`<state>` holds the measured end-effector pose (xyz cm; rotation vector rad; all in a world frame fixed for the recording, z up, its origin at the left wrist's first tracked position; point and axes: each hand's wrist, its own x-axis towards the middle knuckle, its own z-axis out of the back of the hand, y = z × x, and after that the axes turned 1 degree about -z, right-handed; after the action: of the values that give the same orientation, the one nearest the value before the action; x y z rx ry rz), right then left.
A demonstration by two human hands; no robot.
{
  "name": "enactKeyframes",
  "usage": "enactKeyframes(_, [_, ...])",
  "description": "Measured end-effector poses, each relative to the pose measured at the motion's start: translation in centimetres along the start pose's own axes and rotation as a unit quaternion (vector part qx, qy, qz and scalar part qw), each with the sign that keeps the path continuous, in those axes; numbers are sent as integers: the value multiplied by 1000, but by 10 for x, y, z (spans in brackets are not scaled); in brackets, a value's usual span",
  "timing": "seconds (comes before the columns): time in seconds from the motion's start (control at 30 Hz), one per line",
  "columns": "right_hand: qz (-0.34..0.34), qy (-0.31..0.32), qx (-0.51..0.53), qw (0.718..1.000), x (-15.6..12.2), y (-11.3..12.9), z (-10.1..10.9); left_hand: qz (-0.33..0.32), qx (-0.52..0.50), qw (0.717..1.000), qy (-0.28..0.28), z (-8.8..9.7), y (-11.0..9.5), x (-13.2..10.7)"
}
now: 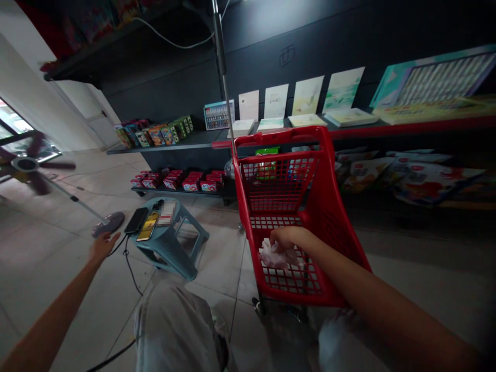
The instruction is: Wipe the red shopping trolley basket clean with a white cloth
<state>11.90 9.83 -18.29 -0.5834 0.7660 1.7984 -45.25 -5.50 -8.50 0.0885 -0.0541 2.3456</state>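
My right hand (287,236) reaches over a red shopping cart (284,295), its fingers closed on a crumpled whitish cloth (277,257). The cloth hangs against the grid inside the cart; whether it is fabric or tissue I cannot tell. Out to the left, my left hand (104,247) is empty with its fingers apart. It hovers beside a blue-grey plastic stool (170,253). On the stool's top lie a phone (148,226) with a yellow screen, a black flat device (136,221) with a cable, and a white item (167,213) that is blurred out.
Behind the cart, a dark shelf (165,150) carries boxed goods (163,135), white open boxes (308,120) and bagged packs (434,181) lower down. A pole (227,103) rises by the cart's handle. At left stands a fan (27,164) on a round base (110,223).
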Motion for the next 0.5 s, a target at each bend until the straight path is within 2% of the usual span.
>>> enactKeyframes(0.07, [21, 6, -4, 1000, -1, -2, 1, -27, 19, 999, 1, -16, -10, 41])
enactKeyframes(0.17, [40, -10, -19, 999, -6, -4, 3, -62, 46, 996, 35, -36, -20, 76])
enactKeyframes(0.33, [37, -24, -39, 998, -12, -4, 6, -83, 34, 991, 101, -59, -7, 103])
enactKeyframes(0.5, [45, -2, -51, 998, -6, -9, 8, -115, -4, 987, 112, -76, 7, 120])
